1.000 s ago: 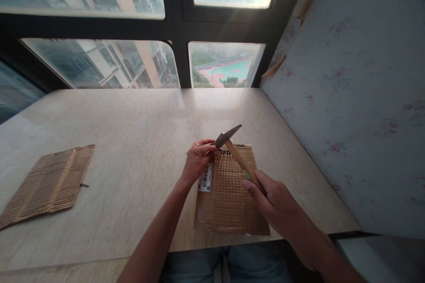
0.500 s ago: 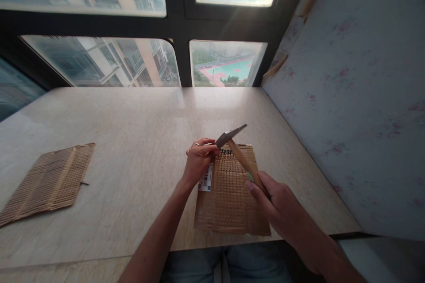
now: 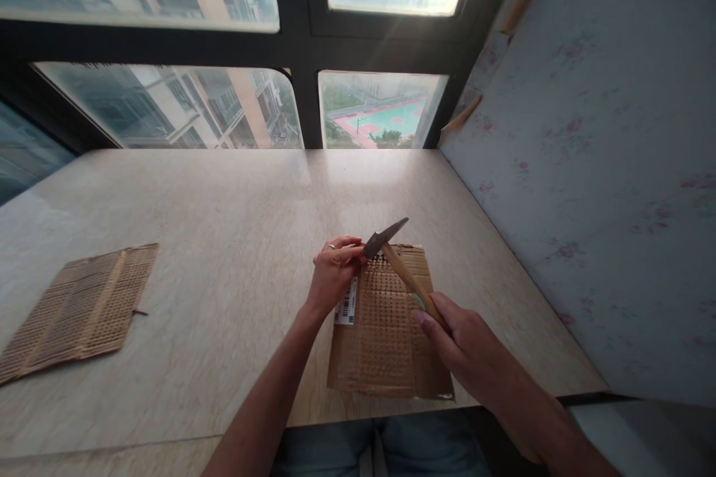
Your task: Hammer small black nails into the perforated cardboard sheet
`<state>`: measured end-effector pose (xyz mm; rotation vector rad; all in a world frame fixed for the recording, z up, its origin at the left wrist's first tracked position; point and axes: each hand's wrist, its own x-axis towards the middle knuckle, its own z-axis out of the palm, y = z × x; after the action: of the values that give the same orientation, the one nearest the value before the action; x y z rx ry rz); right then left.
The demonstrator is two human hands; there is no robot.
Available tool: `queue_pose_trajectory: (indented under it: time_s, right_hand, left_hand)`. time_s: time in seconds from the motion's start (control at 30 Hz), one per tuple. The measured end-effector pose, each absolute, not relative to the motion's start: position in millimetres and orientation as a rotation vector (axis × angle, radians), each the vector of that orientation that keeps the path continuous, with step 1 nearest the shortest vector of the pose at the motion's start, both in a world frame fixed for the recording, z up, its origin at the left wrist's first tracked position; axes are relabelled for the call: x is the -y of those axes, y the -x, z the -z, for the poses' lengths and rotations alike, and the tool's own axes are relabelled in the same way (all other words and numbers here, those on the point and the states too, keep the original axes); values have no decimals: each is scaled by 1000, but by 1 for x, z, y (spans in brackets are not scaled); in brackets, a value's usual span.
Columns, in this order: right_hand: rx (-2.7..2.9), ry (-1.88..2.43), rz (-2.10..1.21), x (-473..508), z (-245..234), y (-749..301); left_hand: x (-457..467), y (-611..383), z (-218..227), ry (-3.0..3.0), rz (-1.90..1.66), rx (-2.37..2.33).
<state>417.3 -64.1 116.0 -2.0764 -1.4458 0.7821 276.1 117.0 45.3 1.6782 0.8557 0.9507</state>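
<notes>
A flat piece of cardboard [image 3: 385,343] lies near the front edge of a marble table [image 3: 235,238], studded with rows of small dark nails and bearing a white barcode label. My right hand [image 3: 453,339] grips the wooden handle of a hammer [image 3: 391,250], whose dark metal head hovers just over the cardboard's far edge. My left hand [image 3: 334,272] is pinched at that far edge, beside the hammer head, on something too small to name.
A second nail-studded cardboard piece [image 3: 78,309] lies at the table's left, with one loose nail [image 3: 141,312] beside it. Windows run along the far side. A floral-papered wall [image 3: 587,164] closes the right. My lap shows below the front edge.
The hammer head rose slightly, then dropped back down toward the cardboard's far edge. My left hand stayed pinched in place.
</notes>
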Motion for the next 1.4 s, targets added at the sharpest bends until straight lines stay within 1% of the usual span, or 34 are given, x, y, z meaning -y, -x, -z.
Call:
queue_pose_trajectory:
  time_s: [0.23, 0.5, 0.73, 1.4]
  right_hand:
    - [1320, 2008, -828, 63, -121, -418]
    - [1302, 1987, -881, 61, -109, -424]
    - [1246, 1965, -902, 60, -107, -424]
    - [1246, 1960, -847, 61, -110, -420]
  left_hand:
    - [-120, -278, -47, -1652, -910, -812]
    - [-128, -273, -48, -1542, -754, -735]
    - [-129, -267, -51, -1495, -699, -677]
    - [-133, -267, -48, -1441, -686, -649]
